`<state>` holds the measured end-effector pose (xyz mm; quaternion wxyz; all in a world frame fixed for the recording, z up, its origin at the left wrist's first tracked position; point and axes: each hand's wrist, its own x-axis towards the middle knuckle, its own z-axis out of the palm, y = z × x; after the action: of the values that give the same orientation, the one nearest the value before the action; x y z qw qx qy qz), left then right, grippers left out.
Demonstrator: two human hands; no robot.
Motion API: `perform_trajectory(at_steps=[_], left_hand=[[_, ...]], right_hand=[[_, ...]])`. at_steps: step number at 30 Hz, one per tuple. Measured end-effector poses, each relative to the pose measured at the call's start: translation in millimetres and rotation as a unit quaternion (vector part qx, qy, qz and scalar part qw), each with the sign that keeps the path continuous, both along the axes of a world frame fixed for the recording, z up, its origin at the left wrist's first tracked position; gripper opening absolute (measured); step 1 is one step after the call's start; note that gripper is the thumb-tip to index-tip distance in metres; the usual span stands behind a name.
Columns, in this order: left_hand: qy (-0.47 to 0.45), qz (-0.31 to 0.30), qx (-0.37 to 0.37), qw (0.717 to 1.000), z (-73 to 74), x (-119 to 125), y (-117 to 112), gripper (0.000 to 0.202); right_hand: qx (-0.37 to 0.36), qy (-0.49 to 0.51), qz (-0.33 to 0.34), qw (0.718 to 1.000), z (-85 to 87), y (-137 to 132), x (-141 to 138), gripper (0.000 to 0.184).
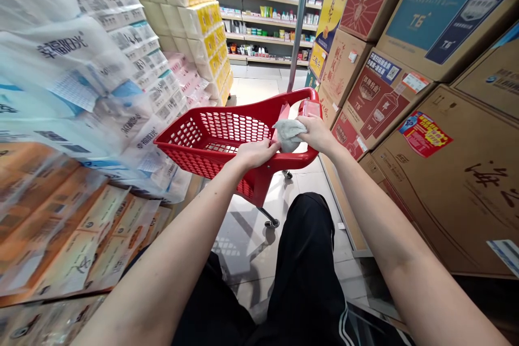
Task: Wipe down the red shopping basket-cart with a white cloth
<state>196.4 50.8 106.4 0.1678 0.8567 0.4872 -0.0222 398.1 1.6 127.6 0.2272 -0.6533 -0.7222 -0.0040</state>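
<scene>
A red plastic shopping cart point(219, 157) with a perforated basket stands in front of me on grey legs with small wheels. My left hand point(256, 153) is closed on the near rim of the basket, its fingertips beside the inner panel. A crumpled whitish-grey cloth point(289, 134) is bunched in my right hand point(315, 132), over the cart's handle end. The cloth appears to touch the panel there; part of it is hidden by my fingers. Behind my right hand, a pinkish-red piece point(310, 108) sits at the handle end.
Wrapped tissue packs point(133, 59) are stacked on the left, with yellow-sided packs point(206, 27) behind. Cardboard cartons point(430, 135) form a wall on the right. A grey metal pole point(298, 38) rises beyond the cart. Shelves of bottles point(267, 13) stand at the back.
</scene>
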Motion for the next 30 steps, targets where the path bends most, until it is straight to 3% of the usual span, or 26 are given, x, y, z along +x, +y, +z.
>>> perform_trajectory(at_steps=[7, 18, 30], left_hand=[[-0.006, -0.002, 0.013, 1.0, -2.1, 3.2, -8.8, 0.071], [-0.022, 0.005, -0.003, 1.0, -2.9, 4.3, -12.3, 0.076], [-0.026, 0.007, 0.033, 0.999, -7.9, 5.8, -15.0, 0.07]], right_hand=[[0.021, 0.053, 0.013, 0.998, 2.1, -8.0, 3.2, 0.014], [0.033, 0.058, 0.023, 0.998, -5.9, -9.6, 10.1, 0.015], [0.077, 0.133, -0.013, 0.988, -9.4, -13.9, 6.4, 0.017]])
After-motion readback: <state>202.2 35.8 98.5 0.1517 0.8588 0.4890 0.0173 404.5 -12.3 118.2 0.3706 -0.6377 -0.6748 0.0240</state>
